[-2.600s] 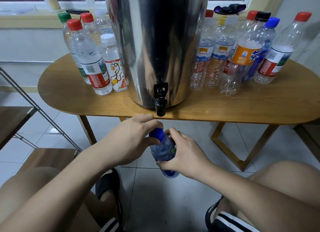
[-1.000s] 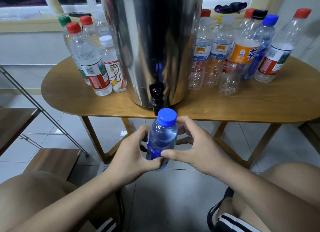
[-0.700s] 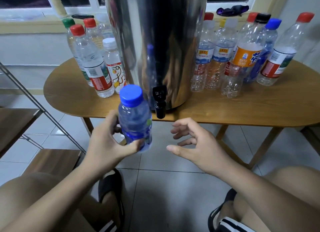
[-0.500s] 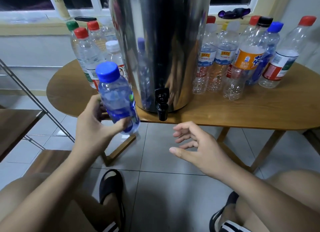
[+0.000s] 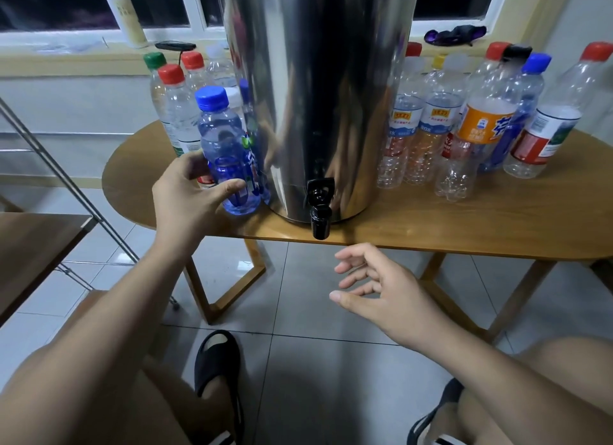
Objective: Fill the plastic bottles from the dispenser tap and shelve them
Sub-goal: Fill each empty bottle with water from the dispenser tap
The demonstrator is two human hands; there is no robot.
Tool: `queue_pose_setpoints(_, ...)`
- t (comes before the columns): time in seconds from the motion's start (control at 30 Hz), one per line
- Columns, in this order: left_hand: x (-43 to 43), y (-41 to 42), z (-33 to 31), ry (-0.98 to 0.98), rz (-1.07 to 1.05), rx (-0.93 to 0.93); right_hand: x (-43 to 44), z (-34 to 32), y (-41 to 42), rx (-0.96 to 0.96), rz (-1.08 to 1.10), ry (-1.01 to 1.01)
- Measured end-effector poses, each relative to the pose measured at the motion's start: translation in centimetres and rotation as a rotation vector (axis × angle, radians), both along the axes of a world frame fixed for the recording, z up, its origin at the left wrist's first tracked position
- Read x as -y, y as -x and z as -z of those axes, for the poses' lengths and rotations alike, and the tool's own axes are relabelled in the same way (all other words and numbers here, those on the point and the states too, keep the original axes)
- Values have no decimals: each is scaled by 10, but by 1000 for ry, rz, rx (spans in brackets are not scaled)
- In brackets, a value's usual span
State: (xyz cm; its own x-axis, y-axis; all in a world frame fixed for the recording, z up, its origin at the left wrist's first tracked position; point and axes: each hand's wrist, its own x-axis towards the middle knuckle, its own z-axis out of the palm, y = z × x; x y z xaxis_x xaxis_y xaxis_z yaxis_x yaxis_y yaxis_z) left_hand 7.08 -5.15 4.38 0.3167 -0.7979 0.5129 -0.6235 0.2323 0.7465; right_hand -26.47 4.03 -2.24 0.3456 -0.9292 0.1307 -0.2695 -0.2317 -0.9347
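Moved since the earlier frames: blue-capped bottle [image 5: 225,139], carried from in front of the tap [image 5: 320,212] leftward to the table [image 5: 464,219], now just beside the dispenser [image 5: 315,79].
Axis: upright; base at the tabletop, contact not certain.
Left hand [image 5: 185,196]: thumb and fingers wrapped round the bottle's lower body, holding it.
Right hand [image 5: 381,295]: unchanged, below the table edge, fingers loosely spread, holding nothing.
Shelf [image 5: 36,245]: left of the left hand, well apart. That hand is the nearer, so shelving would likely fall to it.
Count: one dispenser, one tap, one held bottle. Five capped bottles in the left group [image 5: 179,113] behind it. About eight in the right group [image 5: 481,123], caps overlapping.
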Motion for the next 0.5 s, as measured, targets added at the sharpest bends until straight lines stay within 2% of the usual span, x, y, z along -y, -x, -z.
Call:
queue_pose_setpoints(0.27, 6, -1, -1, 13, -58, 144, 3, 2, -3, 6, 4, -33)
queue_pose_setpoints(0.5, 11, 3, -8, -33, -37, 65, 7, 2, -2, 18, 54, -38)
